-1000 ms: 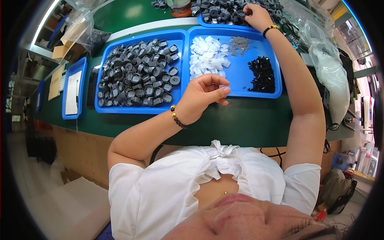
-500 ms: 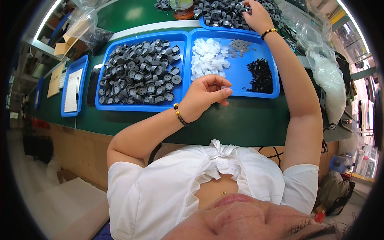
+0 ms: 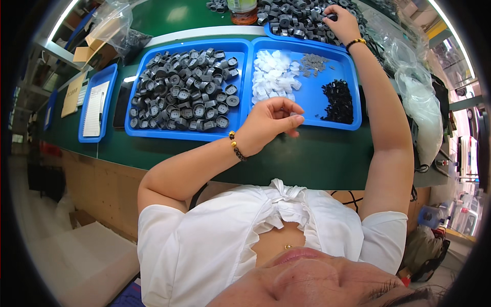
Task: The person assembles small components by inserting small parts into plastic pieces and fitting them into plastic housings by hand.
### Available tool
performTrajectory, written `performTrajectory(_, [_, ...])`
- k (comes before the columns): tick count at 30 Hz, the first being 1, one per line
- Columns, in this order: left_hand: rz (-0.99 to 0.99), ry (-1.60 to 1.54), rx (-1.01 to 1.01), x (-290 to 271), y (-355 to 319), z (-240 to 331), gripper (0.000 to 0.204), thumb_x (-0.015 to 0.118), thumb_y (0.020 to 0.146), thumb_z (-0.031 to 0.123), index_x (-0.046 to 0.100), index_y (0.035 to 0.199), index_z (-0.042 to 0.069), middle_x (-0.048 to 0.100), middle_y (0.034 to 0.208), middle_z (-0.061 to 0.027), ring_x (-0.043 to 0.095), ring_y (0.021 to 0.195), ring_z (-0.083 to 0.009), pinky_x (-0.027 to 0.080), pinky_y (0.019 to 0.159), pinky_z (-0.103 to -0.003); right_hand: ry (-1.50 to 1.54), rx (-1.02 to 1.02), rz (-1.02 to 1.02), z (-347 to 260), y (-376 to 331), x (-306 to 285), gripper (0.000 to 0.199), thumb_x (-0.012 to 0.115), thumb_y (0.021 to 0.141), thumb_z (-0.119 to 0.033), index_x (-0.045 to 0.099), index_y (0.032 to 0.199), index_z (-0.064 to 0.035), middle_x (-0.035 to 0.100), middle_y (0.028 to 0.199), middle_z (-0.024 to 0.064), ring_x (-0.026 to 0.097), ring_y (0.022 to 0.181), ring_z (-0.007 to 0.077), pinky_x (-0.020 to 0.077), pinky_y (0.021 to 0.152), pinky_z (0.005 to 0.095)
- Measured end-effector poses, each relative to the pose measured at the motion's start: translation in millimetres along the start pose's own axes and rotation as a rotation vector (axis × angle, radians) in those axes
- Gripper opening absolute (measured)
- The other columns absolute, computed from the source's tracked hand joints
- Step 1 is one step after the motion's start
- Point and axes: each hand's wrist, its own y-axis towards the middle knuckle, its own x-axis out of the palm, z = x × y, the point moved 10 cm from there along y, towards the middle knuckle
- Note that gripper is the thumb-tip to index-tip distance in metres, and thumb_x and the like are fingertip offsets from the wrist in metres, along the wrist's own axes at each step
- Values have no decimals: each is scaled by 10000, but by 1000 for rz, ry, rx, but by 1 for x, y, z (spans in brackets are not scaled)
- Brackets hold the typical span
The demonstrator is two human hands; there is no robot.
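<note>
Since a second ago the right hand [image 3: 341, 21] has barely shifted on the far heap, and the left hand [image 3: 271, 122] has stayed over the near edge of the right blue tray [image 3: 307, 123], its fingers working slightly. Left fingers [image 3: 291, 118] are pinched together on a small white part [image 3: 296, 115], held just above the tray's front rim. Beside it in that tray lie a pile of white parts [image 3: 272, 77], a small patch of grey bits [image 3: 313, 63] and a heap of small black pieces [image 3: 337, 101], each apart from the others. Right fingers are curled down onto the pile of dark round parts [image 3: 294, 18] at the far side of the counter [image 3: 317, 158]; whether they grip one I cannot tell. Left of the near tray, touching it, another blue tray [image 3: 153, 134] is full of dark round caps [image 3: 181, 92]. Farther left lies a narrow blue tray with a white sheet [image 3: 94, 107]. Clear plastic bags [image 3: 419, 97] sit at the right.
</note>
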Motion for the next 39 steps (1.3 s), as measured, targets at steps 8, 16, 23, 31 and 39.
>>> performTrajectory(8, [75,-99,37,-14,-2,3,249,660,921,125,628,1138,7,646,985,-43,645,855,-129,538,812,-262,1051,364,-338,-122,-94,-38,276,543,987,-144,616,1226,-25,662,1047,48,638,913,115,517,839,247])
performTrajectory(16, [78,-135,144,-9,-2,15,282,665,913,102,600,1160,-18,642,1013,-73,674,899,-173,558,831,-284,1050,294,-217,-197,-175,-68,397,578,900,37,528,1288,-37,626,1235,103,630,1087,197,493,951,309])
performTrajectory(23, [123,39,214,-13,-5,19,238,673,902,77,622,1111,-25,687,950,-94,686,833,-164,572,782,-280,634,102,-267,-212,-183,-80,417,646,833,43,584,1234,-52,653,1176,117,651,1059,266,529,872,319])
performTrajectory(31, [117,111,162,-6,-4,13,196,699,874,37,637,1043,-40,694,901,-94,686,805,-148,574,740,-251,673,-21,-217,-217,-191,-80,477,667,780,67,624,1230,-84,662,1146,125,652,1011,288,540,831,341])
performTrajectory(39, [153,241,192,-7,-8,16,162,717,858,48,650,991,-17,685,887,-84,666,766,-146,567,695,-268,747,69,-204,-209,-191,-76,430,705,723,75,690,1125,-77,677,1070,119,673,953,270,550,785,312])
